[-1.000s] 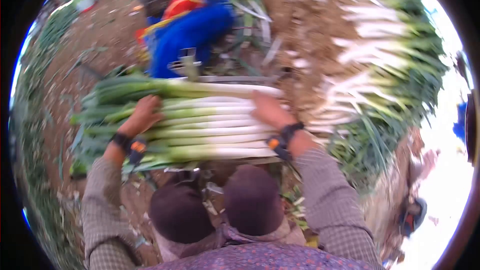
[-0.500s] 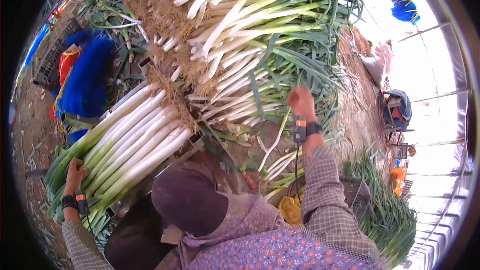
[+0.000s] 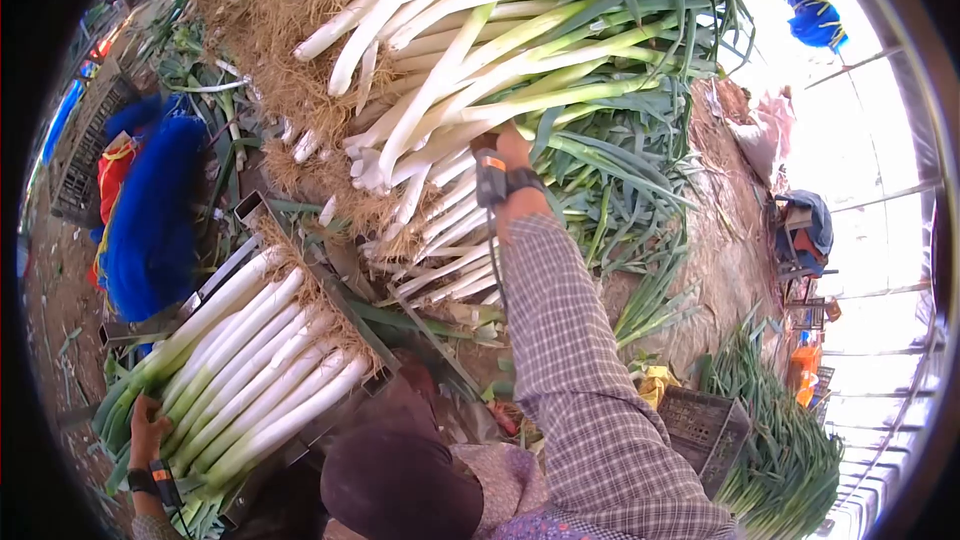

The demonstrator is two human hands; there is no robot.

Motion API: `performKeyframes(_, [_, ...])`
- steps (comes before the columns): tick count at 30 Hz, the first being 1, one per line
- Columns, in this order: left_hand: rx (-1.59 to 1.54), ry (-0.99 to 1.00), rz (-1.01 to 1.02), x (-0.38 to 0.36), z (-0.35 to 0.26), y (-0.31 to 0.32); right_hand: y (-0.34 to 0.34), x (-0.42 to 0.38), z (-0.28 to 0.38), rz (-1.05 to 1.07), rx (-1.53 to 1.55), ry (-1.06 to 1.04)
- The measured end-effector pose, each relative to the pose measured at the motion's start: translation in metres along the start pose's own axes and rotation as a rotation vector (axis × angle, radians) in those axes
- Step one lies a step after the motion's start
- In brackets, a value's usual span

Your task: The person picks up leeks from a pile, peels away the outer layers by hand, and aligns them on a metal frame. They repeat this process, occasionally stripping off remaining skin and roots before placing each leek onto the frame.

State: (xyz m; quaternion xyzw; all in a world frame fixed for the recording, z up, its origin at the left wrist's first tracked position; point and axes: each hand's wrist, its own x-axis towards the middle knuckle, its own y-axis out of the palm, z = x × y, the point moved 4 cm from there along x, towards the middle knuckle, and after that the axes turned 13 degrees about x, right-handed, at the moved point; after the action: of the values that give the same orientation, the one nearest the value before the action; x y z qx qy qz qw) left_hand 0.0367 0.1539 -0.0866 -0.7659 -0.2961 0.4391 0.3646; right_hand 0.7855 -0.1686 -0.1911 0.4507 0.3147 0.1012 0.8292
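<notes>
My left hand is closed round green leaves at the lower left end of a bundle of leeks. This bundle lies side by side in a metal rack, white stems and roots toward the upper right. My right hand reaches into the big pile of leeks, against the stems. Its fingers are hidden under them, so whether it grips a leek cannot be made out. Both wrists wear a black strap with a small device.
Blue netting and a dark crate are at the left. Another crate stands at lower right beside a heap of green leaves. A stool with dark cloth is at far right. Loose leaves litter the ground.
My right hand has moved up and left, from over the leafy ends into the pile's stems. My left hand stays at the racked bundle. The view has shifted slightly.
</notes>
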Motion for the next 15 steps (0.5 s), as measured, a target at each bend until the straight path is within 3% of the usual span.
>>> performKeyframes(3, [-0.009, 0.014, 0.024, 0.003, 0.002, 0.0, 0.025, -0.011, 0.0, -0.326, -0.211, -0.25])
performKeyframes(8, [0.055, 0.075, -0.063, -0.005, 0.0, 0.0, 0.0, -0.043, 0.014, -0.293, -0.292, -0.281])
performKeyframes(11, [0.101, 0.15, -0.109, -0.012, -0.009, 0.0, -0.009, -0.053, 0.018, -0.406, -0.206, -0.317])
performKeyframes(14, [0.112, 0.137, -0.132, -0.023, -0.02, -0.003, -0.032, -0.071, 0.065, -0.605, -0.352, -0.531])
performKeyframes(15, [0.12, 0.137, -0.137, -0.025, -0.024, -0.004, -0.095, -0.045, 0.124, -0.541, -0.551, -0.492])
